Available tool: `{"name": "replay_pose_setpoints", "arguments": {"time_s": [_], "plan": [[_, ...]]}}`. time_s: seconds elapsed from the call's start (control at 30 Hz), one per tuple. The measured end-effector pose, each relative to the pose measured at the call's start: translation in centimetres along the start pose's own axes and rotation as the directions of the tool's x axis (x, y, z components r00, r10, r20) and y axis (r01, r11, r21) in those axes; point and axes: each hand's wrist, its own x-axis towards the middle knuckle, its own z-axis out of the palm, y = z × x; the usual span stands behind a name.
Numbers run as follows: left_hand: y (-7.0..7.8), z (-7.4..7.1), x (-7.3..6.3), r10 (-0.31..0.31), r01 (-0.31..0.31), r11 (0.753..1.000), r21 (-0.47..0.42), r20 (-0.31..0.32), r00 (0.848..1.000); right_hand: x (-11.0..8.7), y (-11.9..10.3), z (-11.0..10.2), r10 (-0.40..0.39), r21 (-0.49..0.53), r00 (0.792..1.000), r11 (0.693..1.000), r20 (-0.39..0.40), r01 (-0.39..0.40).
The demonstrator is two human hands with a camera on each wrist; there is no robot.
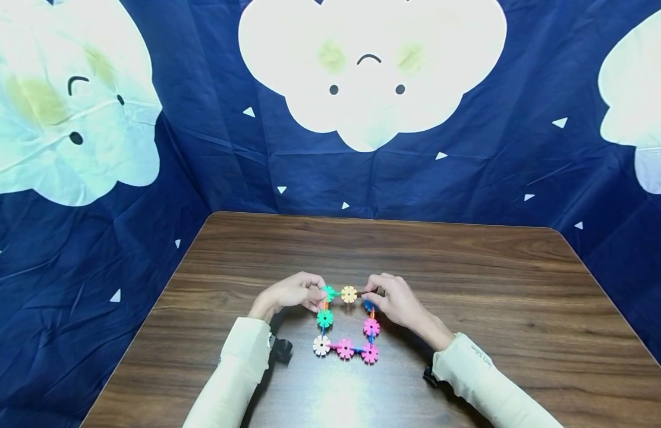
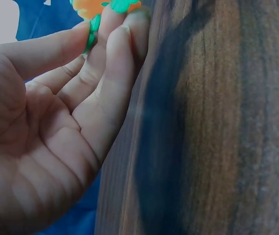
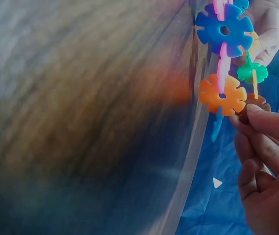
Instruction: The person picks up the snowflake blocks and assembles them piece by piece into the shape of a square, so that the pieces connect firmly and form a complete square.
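Notched plastic snowflake discs interlock into a roughly square ring above the table in the head view. At its far left corner my left hand (image 1: pixel 295 290) pinches a green disc (image 2: pixel 93 35) between thumb and fingers, with an orange disc (image 2: pixel 87 9) right beside it. My right hand (image 1: pixel 401 302) pinches a brown disc (image 3: pixel 261 100) at the far right corner, partly hidden by the thumb. Between the hands sits a pale yellow disc (image 1: pixel 345 293). A white disc (image 1: pixel 317 346) forms the near left corner, and a pink disc (image 1: pixel 366 354) the near right one.
The ring is over a brown wood-grain table (image 1: pixel 469 267) with rounded far corners. Dark blue cloth (image 1: pixel 213 148) printed with white clouds hangs behind and beside it. Small black devices, such as the left wrist camera (image 1: pixel 282 349), sit at both cuffs.
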Motion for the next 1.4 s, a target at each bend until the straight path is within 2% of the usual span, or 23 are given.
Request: {"name": "replay_pose_setpoints", "arguments": {"time_s": [0.23,0.47,0.77,0.9,0.97,1.03,1.13,1.2,1.3,1.4], "plan": [[-0.2,0.0,0.1,0.008,-0.008,1.0,-0.005,-0.017,1.0,-0.1,0.0,0.3,0.001,-0.012,1.0,1.0,-0.014,-0.001],[-0.2,0.1,0.0,0.006,-0.006,1.0,0.007,-0.032,0.999,-0.1,0.0,0.5,-0.082,-0.047,0.995,0.996,-0.054,0.08],[0.3,0.1,-0.3,-0.003,0.003,1.0,0.001,-0.028,1.0,0.1,0.0,0.7,-0.099,-0.085,0.994,0.992,-0.055,0.094],[0.0,-0.1,-0.2,-0.006,0.006,1.0,-0.012,-0.029,1.0,0.4,-0.2,0.5,-0.065,-0.05,0.997,0.997,-0.036,0.063],[-0.2,-0.2,-0.1,-0.005,0.005,1.0,-0.016,-0.036,0.999,0.6,-0.4,0.2,-0.013,-0.008,1.0,1.0,0.009,0.013],[-0.3,-0.2,0.0,0.002,-0.002,1.0,-0.016,-0.042,0.999,0.9,-0.4,-0.3,0.066,0.053,0.995,0.996,0.069,-0.07],[-0.2,-0.1,0.2,0.006,-0.006,1.0,-0.015,-0.044,0.999,1.0,-0.4,-1.0,0.208,0.081,0.964,0.971,0.164,-0.223],[-0.2,-0.1,0.2,0.009,-0.01,1.0,-0.014,-0.043,0.999,1.0,-0.3,-1.4,0.299,0.045,0.93,0.948,0.213,-0.315],[-0.2,0.0,0.2,0.004,-0.005,1.0,-0.019,-0.043,0.999,0.9,0.1,-1.5,0.405,-0.03,0.877,0.911,0.259,-0.412],[-0.1,0.0,0.1,0.001,-0.001,1.0,-0.018,-0.043,0.999,0.8,0.5,-1.4,0.471,0.003,0.825,0.868,0.313,-0.497]]}}
